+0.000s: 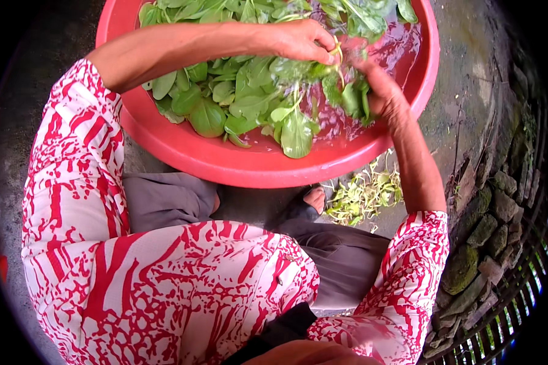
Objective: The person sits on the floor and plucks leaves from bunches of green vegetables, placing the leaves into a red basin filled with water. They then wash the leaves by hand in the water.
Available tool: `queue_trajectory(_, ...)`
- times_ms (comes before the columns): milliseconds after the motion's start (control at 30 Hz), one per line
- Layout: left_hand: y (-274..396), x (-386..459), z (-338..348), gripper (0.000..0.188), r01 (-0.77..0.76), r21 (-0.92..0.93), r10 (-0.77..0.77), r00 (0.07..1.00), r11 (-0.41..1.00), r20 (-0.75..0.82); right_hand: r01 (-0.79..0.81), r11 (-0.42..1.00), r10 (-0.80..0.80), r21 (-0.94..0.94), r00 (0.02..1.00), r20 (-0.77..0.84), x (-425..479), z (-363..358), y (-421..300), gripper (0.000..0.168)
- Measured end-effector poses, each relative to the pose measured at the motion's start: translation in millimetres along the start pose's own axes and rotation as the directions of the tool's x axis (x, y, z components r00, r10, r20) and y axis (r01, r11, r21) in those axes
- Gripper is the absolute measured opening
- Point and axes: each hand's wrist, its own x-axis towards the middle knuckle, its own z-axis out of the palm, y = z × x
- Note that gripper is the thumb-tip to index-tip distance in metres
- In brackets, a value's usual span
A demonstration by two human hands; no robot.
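A large red plastic basin holds water and many leafy greens. Over its middle, my left hand pinches a pale yellow-green stem between thumb and fingers. Just to the right, my right hand is partly blurred, with a bunch of green leaves hanging at its palm and fingers. The two hands nearly meet at the stem. Wet leaves float below them, and one broad leaf lies near the basin's front rim.
A pile of discarded-looking stems and yellowish leaves lies on the concrete ground beside my foot, below the basin's rim. Stacked rough stones and a dark slatted barrier stand at the right. My knees are close to the basin.
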Motion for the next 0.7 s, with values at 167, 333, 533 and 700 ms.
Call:
queue_trajectory(167, 13.8, -24.0, -19.7, 0.019, -0.26, 0.241, 0.323, 0.906, 0.935, -0.273, -0.122, 0.991, 0.123, 0.052, 0.992, -0.023, 1.5, 1.1, 2.8, 0.027)
queue_trajectory(333, -9.9, -42.4, -71.2, 0.033, 0.305, 0.518, -0.038, 0.886, 0.799, -0.462, -0.116, 0.932, 0.1, 0.343, 0.993, 0.065, 26.4, 6.7, 24.2, 0.043)
queue_trajectory(533, -34.2, -6.2, -20.4, 0.068, 0.47, 0.511, -0.118, 0.808, 0.72, -0.577, 0.016, 0.906, 0.016, 0.424, 0.997, -0.072, 24.2, 68.0, 36.1, 0.058)
queue_trajectory(700, -26.1, -24.8, 42.7, 0.051, 0.14, 0.437, 0.122, 0.846, 0.888, -0.519, 0.371, 0.851, -0.273, 0.371, 0.917, -0.292, 67.7, 76.3, 49.1, 0.05)
